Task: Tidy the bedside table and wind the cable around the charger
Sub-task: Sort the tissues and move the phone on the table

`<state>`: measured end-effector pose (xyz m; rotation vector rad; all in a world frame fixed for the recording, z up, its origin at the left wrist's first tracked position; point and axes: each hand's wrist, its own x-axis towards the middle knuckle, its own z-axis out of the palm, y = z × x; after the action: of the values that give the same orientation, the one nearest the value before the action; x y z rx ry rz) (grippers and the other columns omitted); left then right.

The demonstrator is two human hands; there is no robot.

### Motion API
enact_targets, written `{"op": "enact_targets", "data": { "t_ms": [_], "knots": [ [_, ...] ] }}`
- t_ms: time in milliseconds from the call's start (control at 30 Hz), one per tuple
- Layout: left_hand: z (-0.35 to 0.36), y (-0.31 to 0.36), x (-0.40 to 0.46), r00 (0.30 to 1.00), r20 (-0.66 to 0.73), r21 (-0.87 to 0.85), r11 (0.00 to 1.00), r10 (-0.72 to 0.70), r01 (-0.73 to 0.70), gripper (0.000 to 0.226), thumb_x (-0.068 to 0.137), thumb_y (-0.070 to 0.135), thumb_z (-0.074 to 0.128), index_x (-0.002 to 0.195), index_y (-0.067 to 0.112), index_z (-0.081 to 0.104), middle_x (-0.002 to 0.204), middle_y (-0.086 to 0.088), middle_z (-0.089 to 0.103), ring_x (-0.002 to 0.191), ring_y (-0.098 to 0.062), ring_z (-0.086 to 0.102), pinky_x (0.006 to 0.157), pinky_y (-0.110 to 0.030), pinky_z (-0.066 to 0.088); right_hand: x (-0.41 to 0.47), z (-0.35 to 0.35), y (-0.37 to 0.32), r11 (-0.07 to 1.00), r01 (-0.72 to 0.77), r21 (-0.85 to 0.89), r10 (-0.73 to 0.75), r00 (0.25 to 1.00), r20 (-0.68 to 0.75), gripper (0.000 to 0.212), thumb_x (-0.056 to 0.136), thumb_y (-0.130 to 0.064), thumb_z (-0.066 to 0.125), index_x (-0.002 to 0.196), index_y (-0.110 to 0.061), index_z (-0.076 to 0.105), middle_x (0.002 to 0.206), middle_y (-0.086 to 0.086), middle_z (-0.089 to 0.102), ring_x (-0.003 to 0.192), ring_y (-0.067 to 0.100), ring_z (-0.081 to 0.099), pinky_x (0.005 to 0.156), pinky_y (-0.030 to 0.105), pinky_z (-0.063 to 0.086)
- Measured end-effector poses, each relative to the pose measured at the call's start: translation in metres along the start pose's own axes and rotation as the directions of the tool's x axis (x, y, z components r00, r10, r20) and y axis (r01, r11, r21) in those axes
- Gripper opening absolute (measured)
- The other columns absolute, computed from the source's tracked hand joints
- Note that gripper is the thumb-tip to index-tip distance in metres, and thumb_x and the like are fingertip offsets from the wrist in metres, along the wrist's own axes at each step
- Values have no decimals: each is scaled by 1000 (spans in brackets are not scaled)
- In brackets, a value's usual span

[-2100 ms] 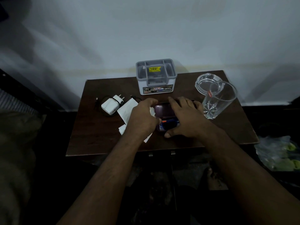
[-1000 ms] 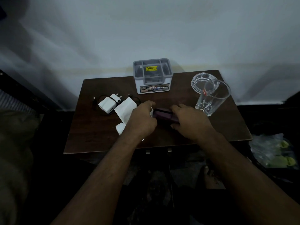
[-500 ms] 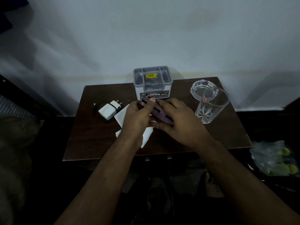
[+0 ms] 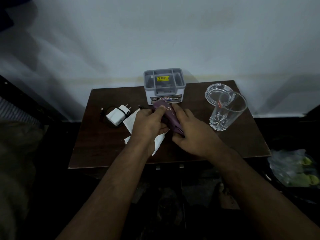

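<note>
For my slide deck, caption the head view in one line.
Both hands, left hand and right hand, hold a purple case over the bedside table.

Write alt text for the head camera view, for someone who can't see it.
Two bare hands, left hand and right hand, hold a purple case together above a dark wooden bedside table. On the table sit a white charger with its black cable, white paper, a grey organiser box, a glass ashtray and a drinking glass.

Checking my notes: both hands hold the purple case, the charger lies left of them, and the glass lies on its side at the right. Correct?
Not quite. The head view shows the glass standing upright, not on its side. The rest holds: both hands, left and right, hold the purple case, charger to their left.
</note>
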<state>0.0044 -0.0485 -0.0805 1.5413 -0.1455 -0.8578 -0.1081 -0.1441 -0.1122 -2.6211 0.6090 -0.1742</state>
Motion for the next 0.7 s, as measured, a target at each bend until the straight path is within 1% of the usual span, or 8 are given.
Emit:
{"op": "enact_targets", "data": {
  "t_ms": [100, 200, 300, 367, 467, 567, 633, 700],
  "knots": [
    [1, -1, 1, 1000, 6, 23, 1000, 5, -5, 20, 102, 19, 56, 91, 7, 67, 95, -21, 73, 84, -32, 74, 72, -34, 62, 0, 1, -1, 999, 1, -36, -1, 1000, 2, 89, 87, -35, 59, 160, -22, 9, 134, 9, 45, 100, 36, 63, 71, 36, 46],
    [3, -3, 3, 1000, 2, 27, 1000, 2, -2, 19, 103, 20, 54, 92, 8, 65, 96, -20, 73, 86, -32, 73, 74, -34, 62, 0, 1, -1, 999, -9, -48, 9, 1000, -1, 88, 88, -35, 58, 160, -21, 10, 134, 10, 44, 102, 37, 62, 72, 39, 48],
    [6, -4, 1, 999, 47, -41, 999, 5, -3, 18, 104, 21, 54, 96, 10, 66, 91, -10, 74, 78, -20, 73, 70, -28, 63, 0, 3, 0, 999, -52, -6, 52, 998, -26, 87, 90, -34, 59, 160, -18, 10, 136, 11, 42, 106, 37, 61, 73, 37, 46],
    [10, -6, -1, 997, 74, -39, 999, -7, 10, 23, 104, 27, 54, 95, 11, 68, 89, -6, 74, 79, -17, 73, 74, -27, 62, 0, 4, 0, 993, -118, 24, 119, 992, -46, 87, 92, -32, 60, 160, -13, 9, 140, 15, 38, 109, 39, 60, 81, 41, 50],
    [17, -6, 1, 996, 51, 111, 991, -74, 68, 44, 103, 47, 47, 106, 10, 70, 100, -5, 74, 94, -17, 71, 79, -26, 54, 0, 6, 1, 971, -234, 55, 235, 972, -22, 91, 95, -33, 62, 160, -10, 3, 141, 21, 33, 116, 43, 55, 98, 49, 48],
    [20, -7, 1, 978, 130, 190, 972, -165, 139, 69, 98, 69, 28, 104, 16, 71, 97, 4, 68, 88, -6, 60, 71, -23, 38, -5, 7, 2, 954, -290, 74, 289, 957, 25, 89, 95, -30, 62, 161, -23, 3, 141, 20, 30, 119, 46, 53, 103, 52, 46],
    [24, -9, 1, 963, 179, 182, 969, -201, 168, 71, 94, 76, 19, 89, 26, 69, 92, 9, 65, 85, -4, 57, 78, -24, 38, -9, 7, 3, 955, -298, 9, 297, 955, 16, 80, 93, -24, 61, 156, -36, 13, 136, 15, 31, 116, 46, 53, 99, 53, 48],
    [31, -12, 1, 956, 199, 164, 969, -215, 184, 75, 92, 79, 15, 84, 27, 67, 91, 8, 65, 84, -4, 58, 81, -25, 39, -12, 8, 6, 945, -323, -41, 324, 946, 18, 74, 90, -19, 61, 150, -37, 22, 133, 13, 32, 116, 45, 51, 97, 53, 49]
  ]
}}
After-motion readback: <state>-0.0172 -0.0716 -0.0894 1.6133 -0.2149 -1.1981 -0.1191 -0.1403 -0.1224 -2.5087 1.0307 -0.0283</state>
